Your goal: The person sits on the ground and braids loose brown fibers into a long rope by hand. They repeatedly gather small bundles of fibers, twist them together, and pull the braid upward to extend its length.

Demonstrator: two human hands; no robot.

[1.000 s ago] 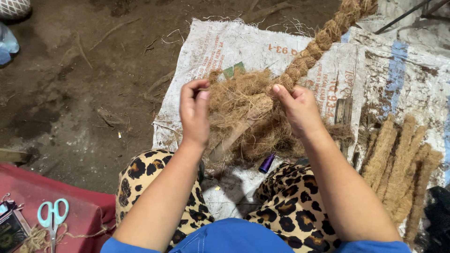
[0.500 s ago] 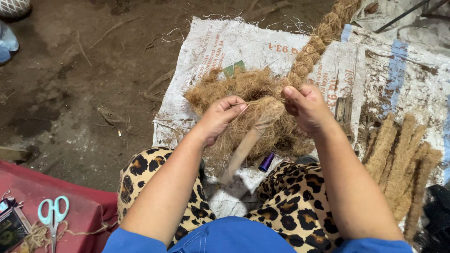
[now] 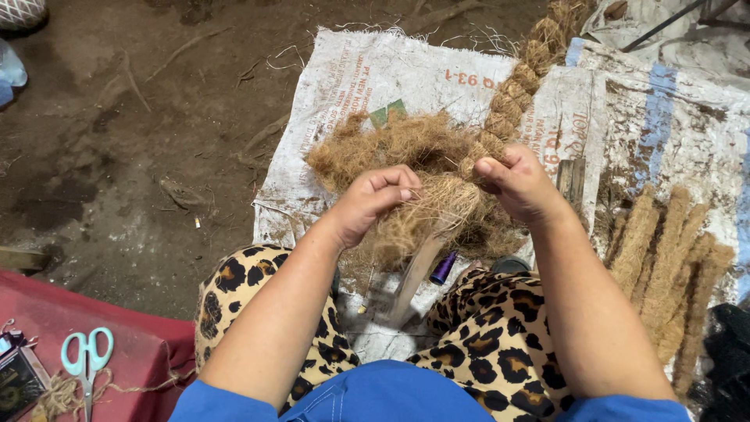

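the far end of the braided coir rope [image 3: 522,87] runs off the top edge of the view, so i can't see where it stops, and its near end disappears under my right hand [image 3: 522,186]. the loose coir fibre [image 3: 406,148] is a tangled heap, and the part between my hands is too matted to say which strands belong to which bundle. a pale flat strip [image 3: 418,270] pokes down out of the fibre toward my knees; i can't make out what it is. a small purple thing [image 3: 443,268] sits just beside it, half covered by my leopard-print trousers [image 3: 258,293]. my left hand [image 3: 373,202] is curled nearly closed, fingers folded in over a tuft of fibre, thumb tucked on top. my right hand is closed too, thumb pressed against the forefinger, pinching the fibre right where the braid ends. the two hands sit close together with a taut pale hank of fibre stretched between them. all of it lies over a white woven sack [image 3: 367,86] spread on the dirt floor [image 3: 133,156]. to my right a row of finished coir sticks [image 3: 664,266] lies on another sack, its lower ends cut off by my arm. at the lower left, teal-handled scissors [image 3: 87,355] rest on a red cloth [image 3: 133,344].
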